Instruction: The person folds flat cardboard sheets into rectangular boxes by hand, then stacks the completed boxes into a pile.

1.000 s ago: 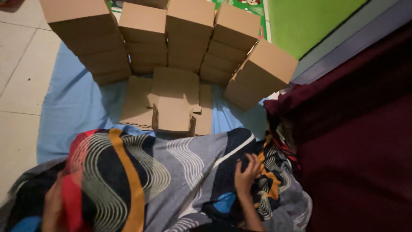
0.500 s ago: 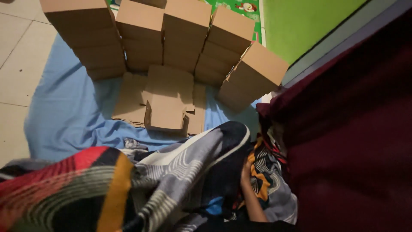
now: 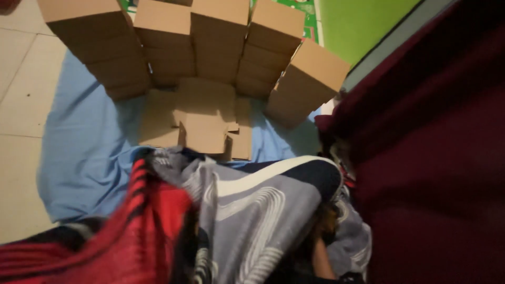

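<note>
A patterned blanket (image 3: 252, 210) in grey, red, black and white lies bunched across the foreground, blurred on its red side. My right hand (image 3: 322, 252) shows only as a bit of wrist and forearm at the bottom. It is tucked under the blanket's dark fold, so its fingers are hidden. My left hand is out of view. Beyond the blanket, a flat unfolded cardboard box (image 3: 205, 121) lies on a blue cloth (image 3: 89, 152).
Stacks of closed brown cardboard boxes (image 3: 215, 47) stand in an arc behind the flat one, with one box (image 3: 307, 81) leaning at the right. A dark maroon cloth (image 3: 436, 158) fills the right side. A green mat (image 3: 357, 21) lies beyond, and pale floor tiles (image 3: 21, 105) lie at left.
The blanket has been pulled up and rolled over toward the right, and now covers my right hand. My left hand has dropped out of view. The view has shifted closer to the boxes.
</note>
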